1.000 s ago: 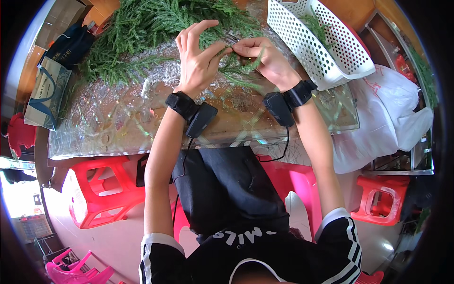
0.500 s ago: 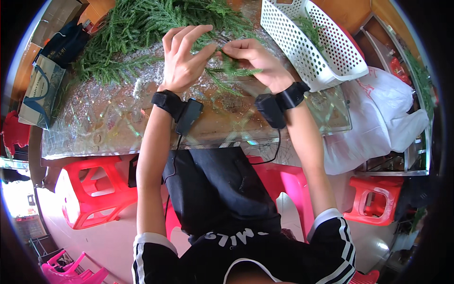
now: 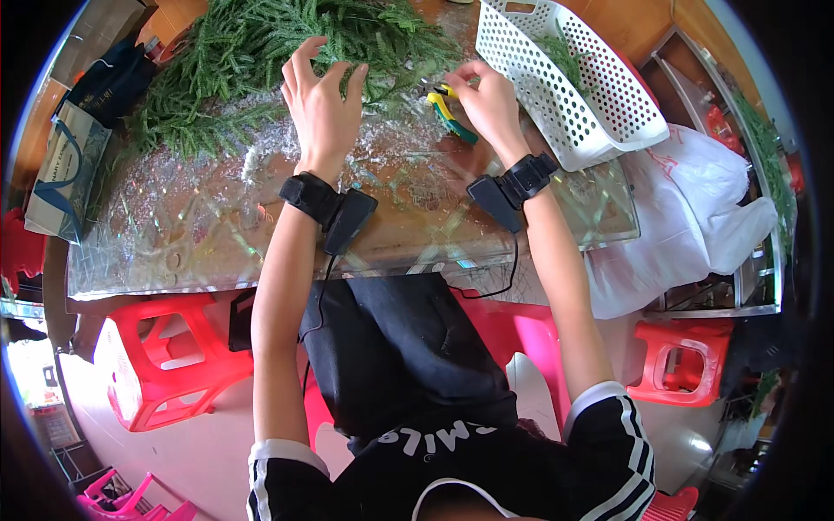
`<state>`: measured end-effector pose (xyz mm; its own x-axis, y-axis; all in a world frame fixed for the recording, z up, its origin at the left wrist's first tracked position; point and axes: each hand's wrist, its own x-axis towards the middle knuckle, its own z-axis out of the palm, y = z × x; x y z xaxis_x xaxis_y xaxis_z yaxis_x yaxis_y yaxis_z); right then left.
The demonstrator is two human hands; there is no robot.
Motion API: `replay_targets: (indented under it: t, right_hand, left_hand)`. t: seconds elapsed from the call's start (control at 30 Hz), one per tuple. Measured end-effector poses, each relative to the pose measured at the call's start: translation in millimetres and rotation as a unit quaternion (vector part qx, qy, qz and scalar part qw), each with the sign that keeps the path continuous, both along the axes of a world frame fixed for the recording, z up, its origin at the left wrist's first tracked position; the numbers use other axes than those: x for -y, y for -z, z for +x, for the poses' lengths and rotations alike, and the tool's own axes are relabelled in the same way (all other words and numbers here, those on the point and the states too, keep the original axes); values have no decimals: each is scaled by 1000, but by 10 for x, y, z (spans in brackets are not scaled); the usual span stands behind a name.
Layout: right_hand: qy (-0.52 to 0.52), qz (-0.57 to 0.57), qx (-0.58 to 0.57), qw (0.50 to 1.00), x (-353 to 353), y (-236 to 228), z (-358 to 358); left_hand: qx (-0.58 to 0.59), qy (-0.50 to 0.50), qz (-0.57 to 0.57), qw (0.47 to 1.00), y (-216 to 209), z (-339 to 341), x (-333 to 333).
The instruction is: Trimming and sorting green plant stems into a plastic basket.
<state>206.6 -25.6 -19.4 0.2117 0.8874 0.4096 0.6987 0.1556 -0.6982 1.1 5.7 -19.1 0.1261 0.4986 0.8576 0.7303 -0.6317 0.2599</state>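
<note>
My left hand (image 3: 323,108) hovers by the near edge of a pile of green artificial pine branches (image 3: 252,61). Its fingers are spread, and I see nothing in them. My right hand (image 3: 491,104) is beside a pair of pliers (image 3: 453,123) with yellow and green handles. The right fingers are loosely bent, with thumb and forefinger close to the pliers' yellow part. One handle points toward me on the tabletop; the other is partly hidden by the right hand. Black devices are strapped to both wrists.
A white perforated basket (image 3: 608,104) with a green sprig (image 3: 565,61) inside stands at the right, beside a white plastic bag (image 3: 669,226). Paper bags (image 3: 65,182) stand at the left. White flakes litter the glass-topped table (image 3: 217,234). Red stools (image 3: 174,356) are below.
The green sprig between my hands has been let go, and the pliers now show. My hands have moved apart, the left one leftward and the right one slightly rightward.
</note>
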Motion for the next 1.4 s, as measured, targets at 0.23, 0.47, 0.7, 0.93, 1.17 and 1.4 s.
replay_targets:
  t: [0.23,0.47,0.7,0.93,1.17,1.4]
  right_hand:
    - [-82,21,-39,996,-26,76,-51]
    - [-71,90,-87,990,-11,103,-135]
    - [-98,189,-105,971,-16,118,-185]
    - [-129,198,-120,964,42,95,-219]
    - [-49,307,-72,948,72,40,-229]
    - [-3,292,-131,947,42,39,-180]
  left_hand:
    - [53,26,-91,994,92,-48,-70]
    - [30,25,-73,997,61,9,-14]
    - [24,16,-24,999,49,29,-25]
    - [-12,25,8,1000,96,26,-30]
    - [-23,61,15,998,113,49,-27]
    - [-4,134,13,991,93,108,10]
